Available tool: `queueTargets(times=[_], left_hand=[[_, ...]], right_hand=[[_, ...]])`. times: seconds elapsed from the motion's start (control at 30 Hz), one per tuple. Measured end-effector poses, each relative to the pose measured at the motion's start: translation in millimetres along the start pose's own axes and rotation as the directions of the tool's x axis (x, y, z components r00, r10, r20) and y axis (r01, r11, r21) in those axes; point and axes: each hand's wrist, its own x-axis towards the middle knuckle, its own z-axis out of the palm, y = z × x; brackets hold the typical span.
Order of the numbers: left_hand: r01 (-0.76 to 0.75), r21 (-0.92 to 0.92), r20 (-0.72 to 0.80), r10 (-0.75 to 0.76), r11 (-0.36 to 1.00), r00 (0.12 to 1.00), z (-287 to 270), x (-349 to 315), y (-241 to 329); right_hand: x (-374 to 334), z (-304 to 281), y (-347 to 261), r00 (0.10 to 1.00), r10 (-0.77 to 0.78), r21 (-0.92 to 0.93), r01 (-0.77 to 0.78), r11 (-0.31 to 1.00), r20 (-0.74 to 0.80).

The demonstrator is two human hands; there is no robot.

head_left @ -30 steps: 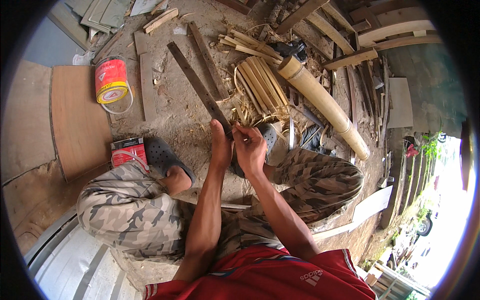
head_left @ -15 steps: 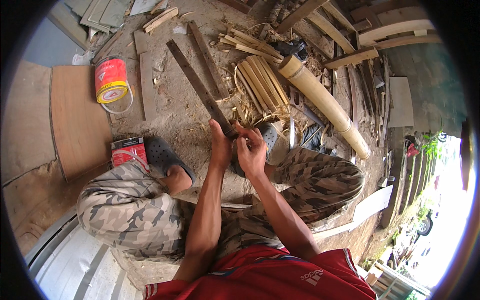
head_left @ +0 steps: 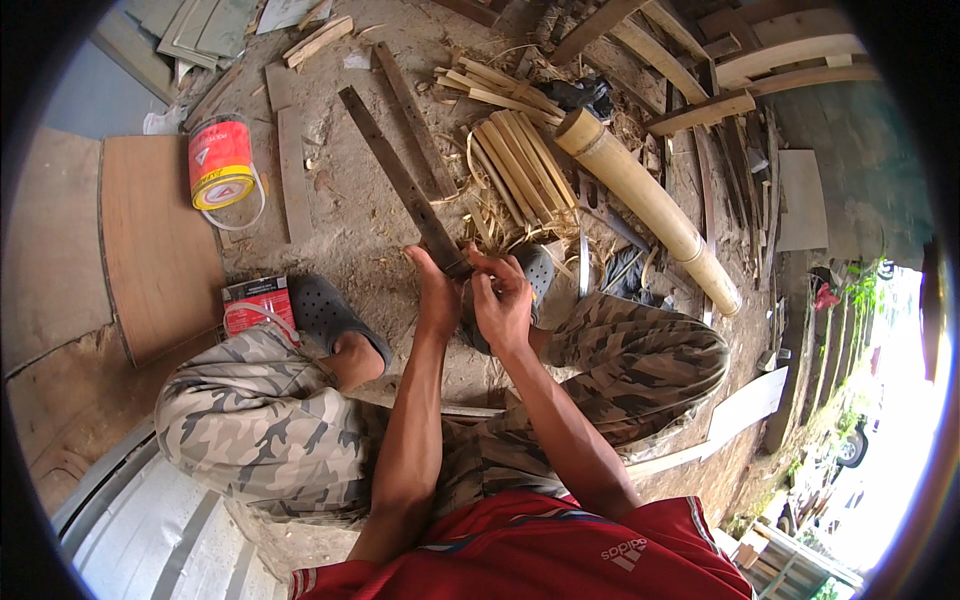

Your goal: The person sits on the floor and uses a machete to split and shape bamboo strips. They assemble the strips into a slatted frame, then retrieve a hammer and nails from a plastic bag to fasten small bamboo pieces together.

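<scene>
A long, narrow dark brown strip with small holes slants up and away from between my feet. My left hand is closed round its near end, thumb pointing outward. Right beside it, my right hand has its fingers curled in a pinch at that same end. Whatever is between those right fingertips is too small and covered to make out. Just past the strip lies a second dark wooden strip, flat on the dirt floor.
A bundle of split bamboo slats lies ahead, with a thick bamboo pole right of it. A red and yellow paint can and a red-black box are on the left. Dark clogs are on my feet.
The far end of the dark strip has shifted slightly right and nearer. My left thumb has swung a little outward. My right hand stays almost in place, still pinched.
</scene>
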Motion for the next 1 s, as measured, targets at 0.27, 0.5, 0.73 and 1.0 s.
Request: queueTargets(times=[0.27,0.5,0.73,1.0], left_hand=[[-0.014,0.062,0.088,0.009,0.998,0.996,-7,0,4],[-0.035,0.107,0.131,0.021,0.994,0.991,-6,-2,1],[-0.059,0.105,0.139,0.044,0.993,0.989,-7,0,-4],[-0.023,0.155,0.086,0.01,0.988,0.996,-5,0,-6]], right_hand=[[3,-2,-19,0.997,0.073,-0.031,-0.074,0.997,-0.01],[8,3,-14,0.993,0.06,-0.117,-0.072,0.991,-0.101],[7,3,-11,0.993,0.019,-0.107,-0.032,0.994,-0.119],[6,3,-12,0.992,-0.007,-0.125,-0.008,0.992,-0.124]])
